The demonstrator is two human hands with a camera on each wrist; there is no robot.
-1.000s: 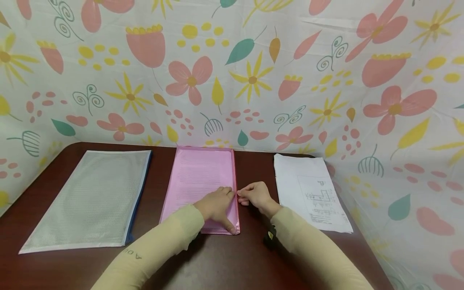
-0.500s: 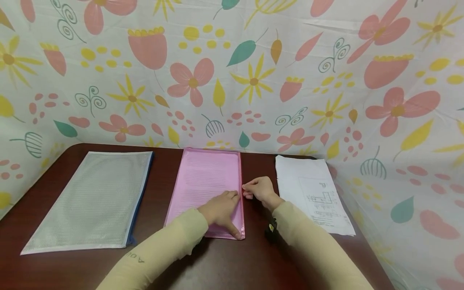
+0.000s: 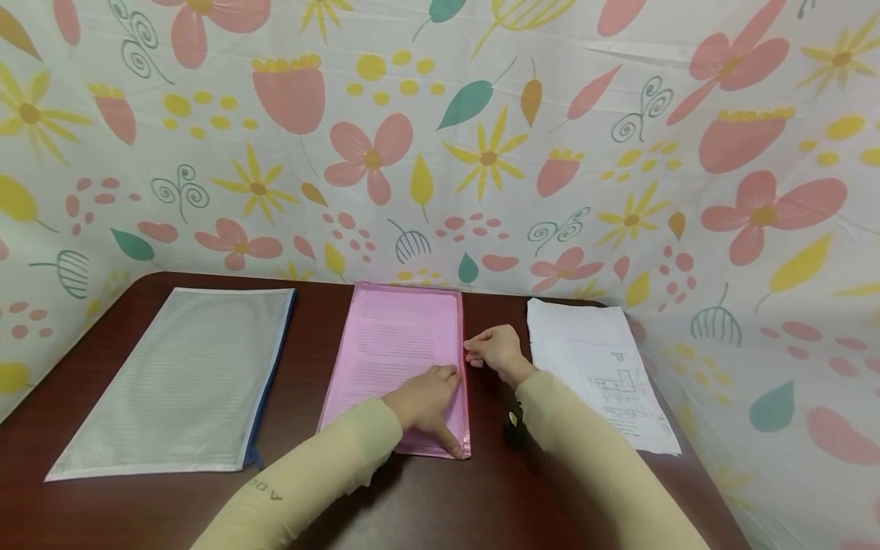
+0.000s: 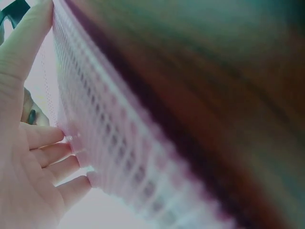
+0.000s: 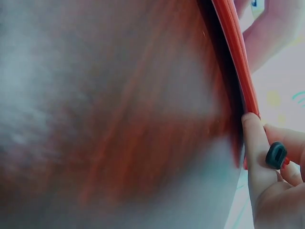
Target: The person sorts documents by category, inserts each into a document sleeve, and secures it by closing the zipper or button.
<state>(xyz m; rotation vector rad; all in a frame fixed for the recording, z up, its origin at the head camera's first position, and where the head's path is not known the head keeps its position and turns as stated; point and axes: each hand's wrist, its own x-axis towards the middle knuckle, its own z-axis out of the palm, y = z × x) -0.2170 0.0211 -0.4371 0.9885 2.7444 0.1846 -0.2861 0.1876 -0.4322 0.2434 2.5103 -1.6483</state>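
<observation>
Pinching the thin red edge strip, the right grip has the flat pink plastic mesh pouch on its left, lying longways from near to far on the shiny brown counter, under the spread-out left grip.

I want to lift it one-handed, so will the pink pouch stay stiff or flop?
The pink pouch would probably sag, since it looks thin and lies flat. Print showing through suggests paper inside, so it's likely fairly light. Its ridged surface, seen up close, may help fingers grip.
</observation>
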